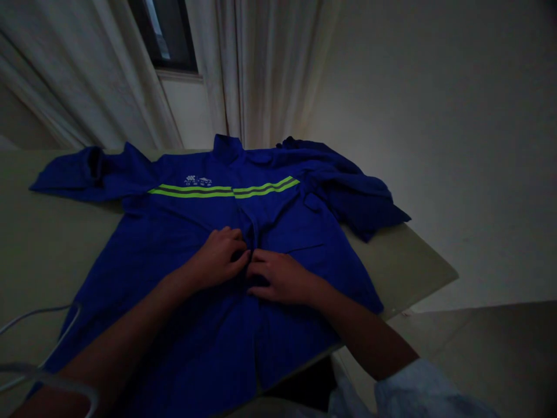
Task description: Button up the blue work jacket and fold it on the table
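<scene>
A blue work jacket (174,273) with two neon-yellow reflective stripes across the chest lies front-up on a pale table (39,244). Its sleeves spread to the left and right. My left hand (220,255) and my right hand (278,277) meet at the jacket's centre front seam, fingertips almost touching. Both hands have their fingers curled and pinching the fabric edges along the placket. What small part sits between the fingers is hidden in the dim light.
A white cable (30,342) loops over the table's near-left part. White curtains (256,64) and a dark window (167,32) are behind the table. The table's right corner (444,273) ends beside a pale floor.
</scene>
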{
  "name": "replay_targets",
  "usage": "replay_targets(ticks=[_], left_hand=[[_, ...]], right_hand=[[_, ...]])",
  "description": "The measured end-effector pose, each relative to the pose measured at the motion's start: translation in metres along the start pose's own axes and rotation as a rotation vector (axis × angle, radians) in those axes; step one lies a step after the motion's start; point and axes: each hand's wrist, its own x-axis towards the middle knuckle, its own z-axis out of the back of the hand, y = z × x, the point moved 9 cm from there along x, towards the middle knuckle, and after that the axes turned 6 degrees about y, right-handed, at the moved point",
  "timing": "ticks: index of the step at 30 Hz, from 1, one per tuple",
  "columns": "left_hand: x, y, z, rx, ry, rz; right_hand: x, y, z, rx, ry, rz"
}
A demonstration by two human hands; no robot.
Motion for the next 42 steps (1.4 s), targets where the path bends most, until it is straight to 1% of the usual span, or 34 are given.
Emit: replay_targets(ticks=[2, 5, 7, 10, 15, 17, 24, 27, 29, 32, 34, 36, 39, 42], left_hand=[[-0.001, -0.004, -0.005, -0.077, 0.109, 0.021], [-0.005, -0.007, -0.018, -0.313, 0.294, 0.053], [-0.006, -0.006, -0.023, -0.407, 0.346, 0.069], [-0.006, 0.000, -0.025, -0.524, 0.328, 0.099], [-0.005, 0.005, -0.031, -0.883, 0.291, 0.113], [-0.005, 0.007, -0.031, -0.944, 0.266, 0.130], [-0.001, 0.018, -0.026, -1.017, 0.130, 0.182], [-0.001, 0.024, -0.025, -1.087, 0.047, 0.226], [-0.001, 0.025, -0.026, -1.107, 0.041, 0.235], [0.000, 0.021, -0.025, -1.095, 0.062, 0.222], [0.001, 0.020, -0.019, -1.081, 0.026, 0.225], [0.004, 0.019, -0.013, -1.074, -0.019, 0.223], [0.007, 0.015, -0.006, -1.110, -0.028, 0.183], [0.006, 0.014, -0.002, -1.129, 0.015, 0.132]], right_hand=[[-0.001, 0.001, 0.000, -0.022, 0.020, -0.008], [-0.002, 0.002, 0.002, -0.043, 0.036, -0.030], [-0.003, -0.001, 0.004, -0.011, 0.028, -0.050], [-0.003, -0.006, 0.005, 0.070, 0.020, -0.060], [-0.002, -0.009, 0.007, 0.165, 0.003, -0.008], [-0.002, -0.010, 0.009, 0.200, -0.011, -0.001], [0.000, -0.017, 0.015, 0.318, -0.111, -0.056], [-0.001, -0.027, 0.020, 0.317, -0.214, -0.172], [-0.003, -0.032, 0.021, 0.292, -0.250, -0.246], [-0.003, -0.033, 0.021, 0.238, -0.238, -0.271], [-0.006, -0.035, 0.025, 0.186, -0.269, -0.287], [-0.009, -0.040, 0.033, 0.148, -0.338, -0.308], [-0.012, -0.046, 0.044, 0.163, -0.401, -0.271], [-0.014, -0.051, 0.052, 0.209, -0.414, -0.228]])
